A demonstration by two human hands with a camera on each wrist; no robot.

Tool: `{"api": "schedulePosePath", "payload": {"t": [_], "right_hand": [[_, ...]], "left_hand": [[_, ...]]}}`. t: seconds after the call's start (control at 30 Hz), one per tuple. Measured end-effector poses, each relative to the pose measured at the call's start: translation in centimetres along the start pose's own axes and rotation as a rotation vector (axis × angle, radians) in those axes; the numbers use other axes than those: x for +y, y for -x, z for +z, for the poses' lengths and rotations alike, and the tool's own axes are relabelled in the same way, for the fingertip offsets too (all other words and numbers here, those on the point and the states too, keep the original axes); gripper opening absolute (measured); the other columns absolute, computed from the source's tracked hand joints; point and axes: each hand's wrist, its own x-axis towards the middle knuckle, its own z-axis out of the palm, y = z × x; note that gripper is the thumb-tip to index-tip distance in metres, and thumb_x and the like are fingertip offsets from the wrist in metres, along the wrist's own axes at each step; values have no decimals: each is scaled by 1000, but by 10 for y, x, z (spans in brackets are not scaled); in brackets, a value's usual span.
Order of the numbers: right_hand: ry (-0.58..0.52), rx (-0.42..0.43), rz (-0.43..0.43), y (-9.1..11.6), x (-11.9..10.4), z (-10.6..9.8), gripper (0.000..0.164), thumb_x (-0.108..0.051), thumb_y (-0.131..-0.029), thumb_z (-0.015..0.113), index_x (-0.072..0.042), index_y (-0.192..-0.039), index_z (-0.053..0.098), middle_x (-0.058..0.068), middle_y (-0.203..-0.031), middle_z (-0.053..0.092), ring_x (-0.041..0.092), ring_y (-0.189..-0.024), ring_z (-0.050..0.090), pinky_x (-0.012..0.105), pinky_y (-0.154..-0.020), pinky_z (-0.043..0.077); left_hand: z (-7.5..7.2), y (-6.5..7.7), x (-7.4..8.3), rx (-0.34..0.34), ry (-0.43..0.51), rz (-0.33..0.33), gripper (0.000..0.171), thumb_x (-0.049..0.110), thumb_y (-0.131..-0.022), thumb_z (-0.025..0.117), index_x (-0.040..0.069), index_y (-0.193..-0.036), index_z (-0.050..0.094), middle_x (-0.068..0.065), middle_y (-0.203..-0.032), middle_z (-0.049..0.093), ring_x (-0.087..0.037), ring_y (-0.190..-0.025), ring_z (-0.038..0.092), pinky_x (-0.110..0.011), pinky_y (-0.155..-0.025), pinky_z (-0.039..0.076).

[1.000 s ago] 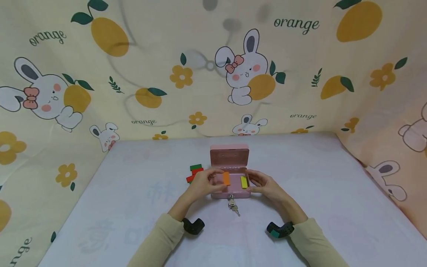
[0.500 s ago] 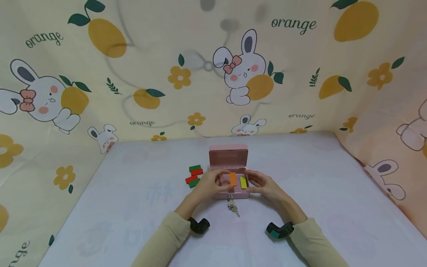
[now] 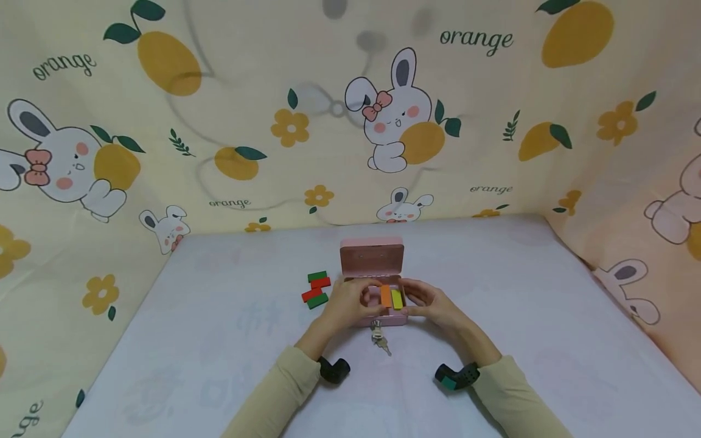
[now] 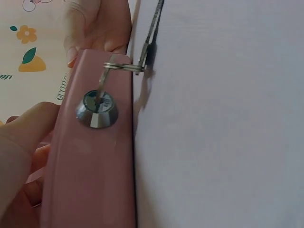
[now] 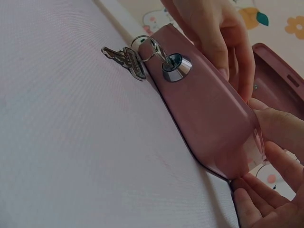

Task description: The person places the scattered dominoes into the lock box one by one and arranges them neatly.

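A small pink metal cash box (image 3: 372, 320) stands on the table with its lid (image 3: 372, 258) raised. My left hand (image 3: 350, 302) reaches over the box's left part and pinches an orange block (image 3: 386, 296) between thumb and fingers. Just right of that block is a yellow block (image 3: 397, 299), inside the box near its right wall. The right hand (image 3: 429, 299) grips the box's right end, its thumb near the front corner. A key sits in the front lock (image 5: 176, 68), and more keys (image 5: 124, 59) hang from its ring. Both blocks are hidden in the wrist views.
Red and green blocks lie left of the box, among them a red block (image 3: 320, 283) and a green block (image 3: 317, 300). A white cloth covers the table (image 3: 219, 353). Behind it hangs a patterned curtain (image 3: 246, 61). Each wrist wears a black camera (image 3: 335, 370).
The left hand has moved right across the box, carrying the orange block close to the yellow one. The right hand keeps its place at the box's right end.
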Motion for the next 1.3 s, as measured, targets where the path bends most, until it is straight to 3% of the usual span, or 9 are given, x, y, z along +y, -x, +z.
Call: {"api": "schedulePosePath", "payload": {"t": [0.1, 0.23, 0.4, 0.53, 0.97, 1.3], "right_hand": [[5, 3, 0, 0, 0, 0, 73, -13, -86, 70, 3, -146, 32, 25, -155, 29, 45, -145, 25, 50, -115, 25], [9, 1, -4, 1, -1, 0, 72, -12, -87, 69, 4, -146, 32, 25, -155, 29, 46, -145, 26, 50, -114, 25], [27, -1, -1, 1, -2, 0, 71, -13, -87, 69, 4, -146, 32, 26, -155, 29, 46, -144, 26, 50, -114, 26], [25, -3, -6, 1, -2, -1, 71, -13, -87, 69, 5, -146, 32, 26, -155, 28, 46, -145, 26, 50, -114, 25], [13, -4, -4, 1, -1, 1, 71, -12, -87, 69, 4, -146, 33, 26, -154, 30, 46, -144, 27, 51, -114, 25], [-8, -1, -19, 0, 0, 1, 72, -12, -86, 70, 6, -145, 32, 27, -154, 30, 46, -144, 27, 44, -113, 27]], "left_hand": [[2, -1, 1, -4, -12, -32, 45, 40, -78, 78, 21, -117, 66, 6, -65, 47, -9, -71, 46, -43, -86, 28], [6, -4, 1, -21, -29, -66, 46, 42, -78, 77, 24, -118, 65, 1, -78, 63, -15, -85, 53, -44, -88, 28], [10, -8, -1, -25, -66, -56, 45, 42, -79, 76, 22, -118, 65, 0, -106, 73, -18, -103, 59, -45, -97, 29], [12, -9, -3, -26, -89, -47, 44, 41, -80, 76, 20, -117, 67, 1, -114, 72, -19, -108, 60, -46, -100, 28], [16, -12, -2, -61, -209, -53, 45, 46, -81, 73, 21, -118, 67, 3, -119, 70, -19, -113, 56, -44, -98, 28], [16, -13, 0, -77, -229, -74, 45, 48, -81, 73, 21, -117, 68, 3, -118, 71, -19, -113, 55, -43, -97, 28]]}}
